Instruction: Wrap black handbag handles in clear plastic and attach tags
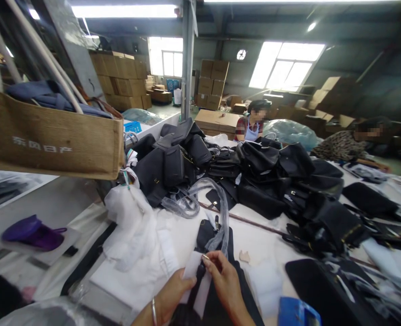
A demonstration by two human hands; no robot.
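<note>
Low in the middle, my left hand (171, 292), with a bangle at the wrist, grips a strip of white wrapping sheet (192, 266) between thumb and fingers. A black strap (196, 287) runs over that sheet. My right hand (224, 276) is closed in a pinch at the strap's upper end, where a small gold-coloured metal fitting shows at the fingertips. Under both hands lies a black bag (246, 290), partly hidden by them. Its handle, wrapped in clear plastic (224, 213), arches up just beyond my right hand.
Black bags (258, 181) are heaped across the table's far side. White wrapping sheets (128, 235) lie left, another stack (264, 285) right, beside a blue object (297, 312). A purple visor (35, 233) and brown bag (50, 136) are at left. Two people sit beyond.
</note>
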